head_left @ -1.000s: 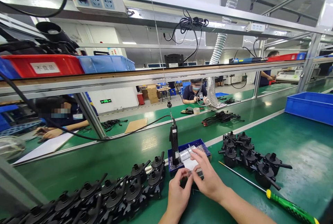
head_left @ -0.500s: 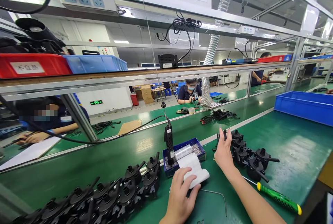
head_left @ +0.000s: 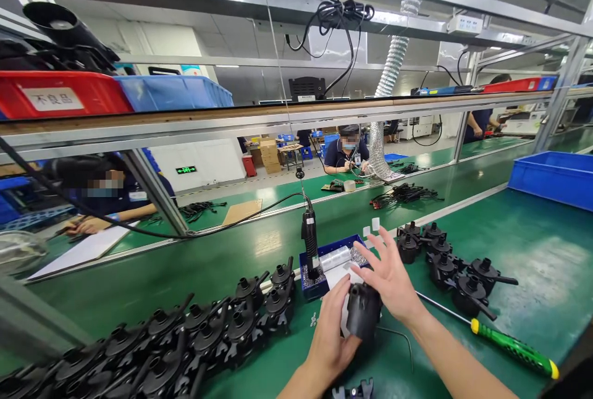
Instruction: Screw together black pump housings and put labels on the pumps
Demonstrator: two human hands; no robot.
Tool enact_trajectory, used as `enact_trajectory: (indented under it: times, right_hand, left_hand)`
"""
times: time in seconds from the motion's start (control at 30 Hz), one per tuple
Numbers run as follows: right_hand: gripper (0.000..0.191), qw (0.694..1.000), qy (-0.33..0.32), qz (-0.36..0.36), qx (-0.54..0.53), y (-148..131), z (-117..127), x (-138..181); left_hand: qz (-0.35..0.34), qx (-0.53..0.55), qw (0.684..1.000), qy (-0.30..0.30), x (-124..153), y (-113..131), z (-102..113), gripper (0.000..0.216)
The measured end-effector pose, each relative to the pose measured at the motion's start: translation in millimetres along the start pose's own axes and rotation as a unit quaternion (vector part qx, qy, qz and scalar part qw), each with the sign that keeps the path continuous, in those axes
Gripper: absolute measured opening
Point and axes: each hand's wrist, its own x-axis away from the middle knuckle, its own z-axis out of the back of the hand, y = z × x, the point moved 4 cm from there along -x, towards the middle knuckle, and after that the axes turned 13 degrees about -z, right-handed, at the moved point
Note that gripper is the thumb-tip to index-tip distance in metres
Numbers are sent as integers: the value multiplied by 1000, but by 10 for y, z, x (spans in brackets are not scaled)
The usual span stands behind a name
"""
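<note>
At lower centre of the frame, the left hand curls partly closed around a black cylindrical housing, while the right hand spreads its fingers at the housing's upper edge (pale square stickers show by its fingertips; whether it grips anything else, I cannot tell). The housing is blurred and hides part of a white paper strip. Behind stands an electric screwdriver in a blue tray; a green-handled screwdriver lies at lower right.
</note>
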Motion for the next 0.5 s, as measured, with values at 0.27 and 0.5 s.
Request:
enact_trajectory:
  times: [0.27,0.5]
  right_hand:
    - [81,995,16,-46,-90,177,-152,77]
    - [67,997,69,35,-10,74,-57,60]
  left_hand:
    - [31,155,987,-8,-60,78,12,85]
    - [107,82,987,92,12,-138,55,67]
